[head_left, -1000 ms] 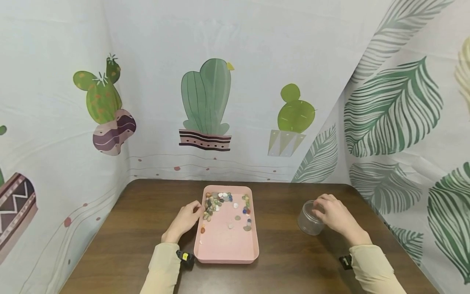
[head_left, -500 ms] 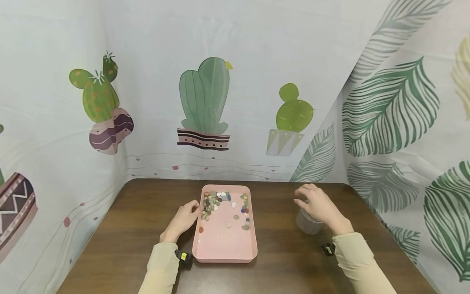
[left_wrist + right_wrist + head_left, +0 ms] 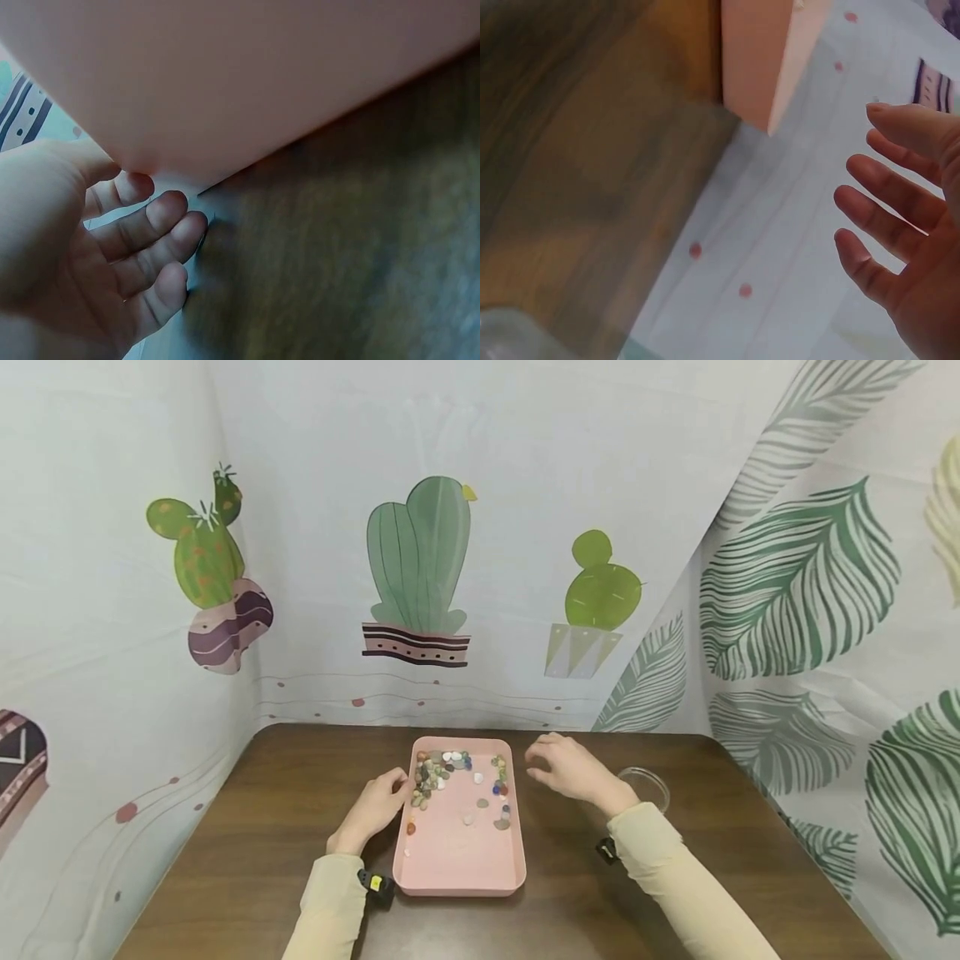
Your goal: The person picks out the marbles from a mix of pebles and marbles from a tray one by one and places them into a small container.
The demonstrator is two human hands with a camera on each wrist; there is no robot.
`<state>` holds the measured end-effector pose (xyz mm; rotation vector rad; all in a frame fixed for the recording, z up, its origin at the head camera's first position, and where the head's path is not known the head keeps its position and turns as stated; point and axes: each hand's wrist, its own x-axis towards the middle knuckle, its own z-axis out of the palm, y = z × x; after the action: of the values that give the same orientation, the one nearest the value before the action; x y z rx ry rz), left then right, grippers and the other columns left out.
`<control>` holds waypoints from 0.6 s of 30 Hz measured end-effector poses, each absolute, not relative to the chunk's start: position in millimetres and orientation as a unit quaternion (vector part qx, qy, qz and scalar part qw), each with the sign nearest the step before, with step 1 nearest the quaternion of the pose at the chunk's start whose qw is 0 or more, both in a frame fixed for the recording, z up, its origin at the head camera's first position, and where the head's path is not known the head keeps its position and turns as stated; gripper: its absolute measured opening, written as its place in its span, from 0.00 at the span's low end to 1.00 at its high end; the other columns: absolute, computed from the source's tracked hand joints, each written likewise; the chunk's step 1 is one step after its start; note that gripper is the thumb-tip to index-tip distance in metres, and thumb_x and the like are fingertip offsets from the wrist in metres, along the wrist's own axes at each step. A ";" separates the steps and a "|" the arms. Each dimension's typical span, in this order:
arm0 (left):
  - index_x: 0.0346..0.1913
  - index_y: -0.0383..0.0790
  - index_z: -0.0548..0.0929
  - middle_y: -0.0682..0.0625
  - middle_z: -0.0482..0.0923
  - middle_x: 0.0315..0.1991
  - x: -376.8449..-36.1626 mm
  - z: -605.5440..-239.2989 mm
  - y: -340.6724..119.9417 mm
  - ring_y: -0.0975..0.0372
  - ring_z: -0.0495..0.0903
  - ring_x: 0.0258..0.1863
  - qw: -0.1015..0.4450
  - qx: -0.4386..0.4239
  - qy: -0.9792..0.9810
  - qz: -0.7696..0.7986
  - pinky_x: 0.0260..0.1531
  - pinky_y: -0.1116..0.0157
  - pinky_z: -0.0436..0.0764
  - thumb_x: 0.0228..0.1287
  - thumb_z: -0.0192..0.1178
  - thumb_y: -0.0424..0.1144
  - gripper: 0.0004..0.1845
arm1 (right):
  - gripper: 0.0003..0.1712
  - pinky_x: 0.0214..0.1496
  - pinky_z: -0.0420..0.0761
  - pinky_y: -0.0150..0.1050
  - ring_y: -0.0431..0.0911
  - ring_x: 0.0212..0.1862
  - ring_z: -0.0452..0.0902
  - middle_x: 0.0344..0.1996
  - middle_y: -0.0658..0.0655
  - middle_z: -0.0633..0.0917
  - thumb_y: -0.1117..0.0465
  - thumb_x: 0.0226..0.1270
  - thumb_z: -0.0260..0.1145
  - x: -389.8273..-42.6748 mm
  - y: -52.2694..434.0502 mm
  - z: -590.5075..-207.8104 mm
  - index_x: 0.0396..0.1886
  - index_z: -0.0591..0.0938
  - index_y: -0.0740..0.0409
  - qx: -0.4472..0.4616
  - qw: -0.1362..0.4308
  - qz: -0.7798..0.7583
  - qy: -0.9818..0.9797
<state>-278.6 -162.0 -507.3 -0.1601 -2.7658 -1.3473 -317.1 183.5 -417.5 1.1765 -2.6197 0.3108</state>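
Note:
A pink tray [image 3: 459, 867] lies on the brown table [image 3: 262, 827] with several small coloured pebbles [image 3: 435, 772] gathered toward its far end. My left hand [image 3: 382, 802] rests against the tray's left rim [image 3: 225, 90], fingers loosely curled beside it, holding nothing. My right hand [image 3: 562, 768] hovers in the air just right of the tray's far corner [image 3: 754, 67], fingers spread and relaxed, empty. A clear plastic jar [image 3: 645, 787] stands on the table behind my right wrist, partly hidden by the sleeve.
Printed curtains with cactus and leaf patterns close in the table at the back and both sides. Bare tabletop lies on the left of the tray and along the front edge.
My right hand let go of the clear jar and moved left through the air to the tray's right side. The left hand stayed at the tray's left rim.

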 end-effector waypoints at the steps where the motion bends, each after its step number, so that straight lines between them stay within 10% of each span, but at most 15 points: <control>1: 0.33 0.45 0.76 0.54 0.64 0.18 -278.1 -507.0 -162.0 0.62 0.65 0.19 0.029 -0.051 -0.897 -0.437 0.21 0.64 0.64 0.74 0.54 0.41 0.09 | 0.09 0.44 0.77 0.45 0.48 0.42 0.78 0.39 0.52 0.82 0.61 0.61 0.72 -318.8 178.2 -419.4 0.41 0.85 0.57 0.405 0.118 0.102 -0.901; 18: 0.33 0.45 0.76 0.55 0.64 0.17 -276.2 -505.7 -161.4 0.62 0.64 0.19 0.030 -0.052 -0.897 -0.439 0.20 0.64 0.62 0.74 0.53 0.42 0.10 | 0.04 0.36 0.78 0.38 0.43 0.31 0.78 0.32 0.49 0.84 0.60 0.64 0.69 -350.3 120.0 -453.0 0.35 0.85 0.57 0.385 0.003 0.087 -0.919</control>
<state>-276.2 -161.4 -505.7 -0.1596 -2.7640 -1.3530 -350.3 120.0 -453.0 1.2083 -2.8797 0.2718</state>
